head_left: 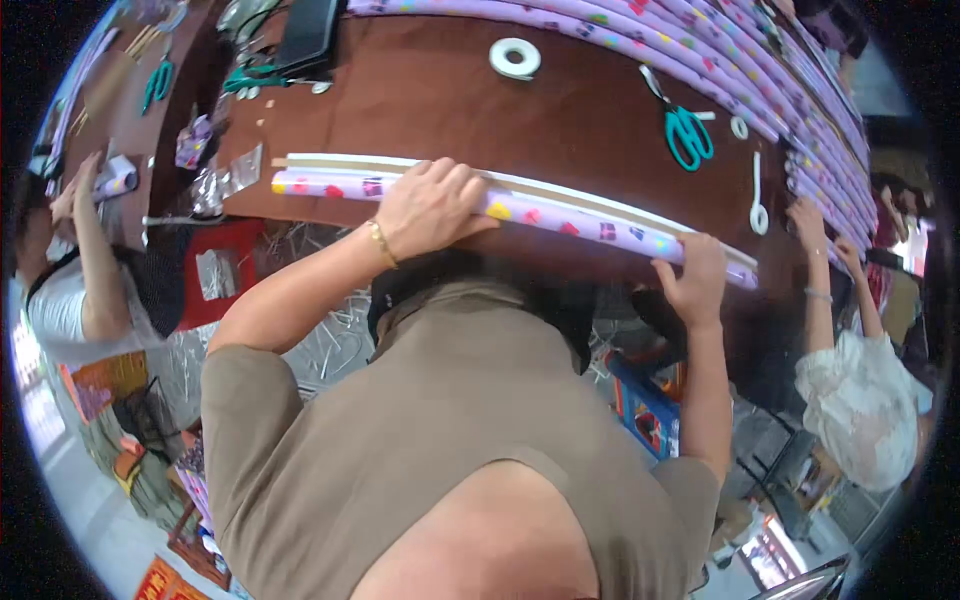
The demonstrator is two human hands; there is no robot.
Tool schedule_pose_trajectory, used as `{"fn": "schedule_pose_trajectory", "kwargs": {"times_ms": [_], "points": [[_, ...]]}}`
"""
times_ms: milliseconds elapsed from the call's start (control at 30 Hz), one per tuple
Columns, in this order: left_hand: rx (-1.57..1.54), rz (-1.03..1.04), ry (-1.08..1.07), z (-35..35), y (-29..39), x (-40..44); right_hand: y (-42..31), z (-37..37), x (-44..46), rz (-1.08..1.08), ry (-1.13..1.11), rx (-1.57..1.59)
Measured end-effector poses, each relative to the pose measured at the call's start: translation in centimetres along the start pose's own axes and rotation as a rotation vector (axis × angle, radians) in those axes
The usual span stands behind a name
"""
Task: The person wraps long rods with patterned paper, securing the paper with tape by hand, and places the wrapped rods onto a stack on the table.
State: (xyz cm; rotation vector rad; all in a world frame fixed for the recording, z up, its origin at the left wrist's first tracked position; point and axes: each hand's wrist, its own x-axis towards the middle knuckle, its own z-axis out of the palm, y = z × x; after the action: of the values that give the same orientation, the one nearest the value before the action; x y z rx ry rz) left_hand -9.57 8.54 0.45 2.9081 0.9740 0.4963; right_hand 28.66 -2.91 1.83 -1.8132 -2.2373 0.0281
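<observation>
A long lilac roll of printed wrapping paper [540, 215], patterned with red, yellow and dark shapes, lies along the near edge of the brown table. A white strip and a tan strip [610, 207] run along its far side. My left hand [435, 205], with a bracelet at the wrist, is wrapped over the roll left of its middle. Near its right end, my right hand [697, 275] grips the same roll, thumb on the near side. Both palms hide the paper beneath them.
Many similar rolls [690, 50] are stacked at the back and right. On the brown table [400, 100] are a tape roll [514, 59], teal scissors [688, 138], smaller tape rolls [759, 219] and a dark phone [308, 38]. People work at left [90, 260] and right [860, 400].
</observation>
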Motion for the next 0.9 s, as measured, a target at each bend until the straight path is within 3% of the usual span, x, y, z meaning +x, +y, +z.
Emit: {"fn": "schedule_pose_trajectory", "kwargs": {"times_ms": [267, 400, 600, 700, 767, 900], "points": [[-0.062, 0.033, -0.106, -1.3, -0.1, 2.1, -2.9, 0.8, 3.7, -0.157, -0.013, -0.026], [0.028, 0.046, -0.083, -2.2, -0.6, 3.0, -3.3, 0.3, 4.6, -0.066, -0.042, -0.062], [-0.078, -0.083, -0.326, -2.9, -0.9, 3.8, -2.8, -0.6, 5.9, -0.074, -0.053, -0.1], [0.024, 0.019, -0.142, -3.2, -1.4, 3.9, -3.0, -0.6, 5.9, -0.031, -0.145, -0.073], [0.058, 0.013, -0.127, -3.1, -1.6, 3.9, -3.0, -0.5, 6.1, -0.003, -0.195, -0.051], [0.039, -0.056, -0.153, -2.6, -0.6, 3.9, -2.0, -1.0, 7.1, -0.103, -0.044, -0.103]]}}
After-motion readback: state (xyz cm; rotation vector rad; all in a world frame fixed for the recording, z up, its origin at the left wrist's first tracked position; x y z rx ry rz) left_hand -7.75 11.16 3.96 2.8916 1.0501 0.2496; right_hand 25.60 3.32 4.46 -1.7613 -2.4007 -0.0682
